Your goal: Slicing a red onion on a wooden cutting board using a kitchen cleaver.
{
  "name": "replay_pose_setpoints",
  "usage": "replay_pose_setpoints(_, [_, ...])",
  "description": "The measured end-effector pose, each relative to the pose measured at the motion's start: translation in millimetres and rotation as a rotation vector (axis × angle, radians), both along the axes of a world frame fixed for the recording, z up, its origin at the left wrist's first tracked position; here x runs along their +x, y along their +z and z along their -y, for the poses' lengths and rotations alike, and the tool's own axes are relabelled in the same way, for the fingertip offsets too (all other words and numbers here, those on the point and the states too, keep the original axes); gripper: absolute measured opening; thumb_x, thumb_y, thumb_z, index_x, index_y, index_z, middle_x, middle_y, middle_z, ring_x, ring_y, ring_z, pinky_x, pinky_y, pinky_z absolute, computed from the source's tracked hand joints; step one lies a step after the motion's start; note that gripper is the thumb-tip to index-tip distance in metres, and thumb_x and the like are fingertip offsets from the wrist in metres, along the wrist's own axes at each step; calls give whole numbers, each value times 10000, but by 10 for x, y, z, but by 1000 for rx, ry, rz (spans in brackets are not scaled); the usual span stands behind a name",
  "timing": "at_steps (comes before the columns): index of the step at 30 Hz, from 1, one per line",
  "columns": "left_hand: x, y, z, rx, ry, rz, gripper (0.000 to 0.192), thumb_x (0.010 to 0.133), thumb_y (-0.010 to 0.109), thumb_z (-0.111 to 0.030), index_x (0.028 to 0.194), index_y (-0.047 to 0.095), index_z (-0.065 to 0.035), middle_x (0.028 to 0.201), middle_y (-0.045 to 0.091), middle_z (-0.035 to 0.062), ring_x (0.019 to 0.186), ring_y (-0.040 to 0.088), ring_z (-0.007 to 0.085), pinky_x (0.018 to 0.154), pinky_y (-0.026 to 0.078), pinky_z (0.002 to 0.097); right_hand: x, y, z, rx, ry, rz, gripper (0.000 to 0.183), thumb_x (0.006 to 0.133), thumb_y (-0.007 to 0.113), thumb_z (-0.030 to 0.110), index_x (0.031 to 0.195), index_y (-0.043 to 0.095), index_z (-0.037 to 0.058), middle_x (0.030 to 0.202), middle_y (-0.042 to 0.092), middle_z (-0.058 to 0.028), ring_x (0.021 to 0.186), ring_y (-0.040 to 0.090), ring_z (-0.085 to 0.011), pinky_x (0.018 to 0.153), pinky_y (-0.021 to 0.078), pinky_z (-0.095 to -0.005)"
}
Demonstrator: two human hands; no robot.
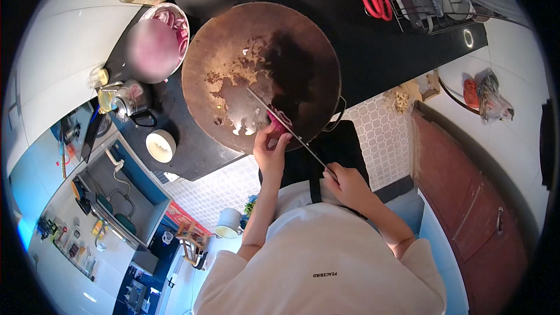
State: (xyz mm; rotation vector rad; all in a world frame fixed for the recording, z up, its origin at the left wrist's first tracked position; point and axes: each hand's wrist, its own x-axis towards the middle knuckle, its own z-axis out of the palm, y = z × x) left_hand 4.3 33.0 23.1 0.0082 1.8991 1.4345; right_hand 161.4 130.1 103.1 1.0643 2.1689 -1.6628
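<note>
On a round, wet-stained wooden chopping board (pixel 232 30) lies a piece of red onion (pixel 277 123), near the board's front edge. My left hand (pixel 270 148) pinches the onion piece from the near side. My right hand (pixel 345 183) grips the handle of a kitchen knife (pixel 302 142). Seen almost edge-on, the blade runs from my right hand up and left across the onion, its tip over the board. I cannot tell how deep the edge sits in the onion. Small pale onion scraps (pixel 246 51) are scattered on the board.
Left of the board stands a white bowl of sliced red onion (pixel 181 37), partly blurred. A glass kettle (pixel 133 96) and a small cream bowl (pixel 160 145) share the dark countertop (pixel 192 162). A wire dish rack (pixel 407 0) with red-handled scissors (pixel 375 0) is at back right.
</note>
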Motion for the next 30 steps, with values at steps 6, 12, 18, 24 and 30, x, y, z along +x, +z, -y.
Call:
replay_pose_setpoints(6, [-25, 70, -19, 16, -32, -143, 250, 725, 656, 91, 963, 614, 27, 961, 553, 60, 815, 579, 121, 694, 526, 229, -7, 53, -4, -49, 38, 27, 177, 860, 517, 203, 831, 487, 31, 595, 548, -182, 548, 571, -358, 508, 446, -442])
replay_pose_setpoints(12, [-9, 100, -53, 11, -5, -93, 278, 738, 636, 96, 1008, 629, 33, 1029, 545, 79, 866, 569, 130, 704, 525, 220, -15, 26, 37, -48, 24, 29, 197, 862, 511, 216, 829, 482, 25, 601, 553, -185, 557, 570, -367, 522, 453, -445])
replay_pose_setpoints(18, [-38, 84, -15, 35, -22, -64, 232, 758, 610, 90, 985, 632, 47, 1005, 558, 57, 850, 561, 105, 697, 489, 198, -75, 23, 23, -124, 45, 65, 224, 861, 499, 228, 846, 496, 5, 624, 572, -199, 574, 580, -373, 539, 469, -449])
replay_pose_setpoints(24, [-23, 142, -60, 30, 23, 6, 190, 760, 601, 83, 945, 635, 62, 943, 573, 21, 812, 547, 68, 639, 430, 168, -58, -2, 68, -72, 87, 73, 221, 857, 499, 213, 877, 494, -8, 628, 579, -204, 576, 582, -377, 539, 471, -452])
replay_pose_setpoints(30, [-39, 87, 7, 19, -85, -132, 192, 746, 602, 92, 932, 639, 63, 960, 573, 36, 812, 550, 79, 656, 451, 184, -85, 16, 82, -51, 79, 56, 221, 858, 492, 210, 863, 486, -11, 622, 577, -207, 579, 585, -378, 544, 475, -458])
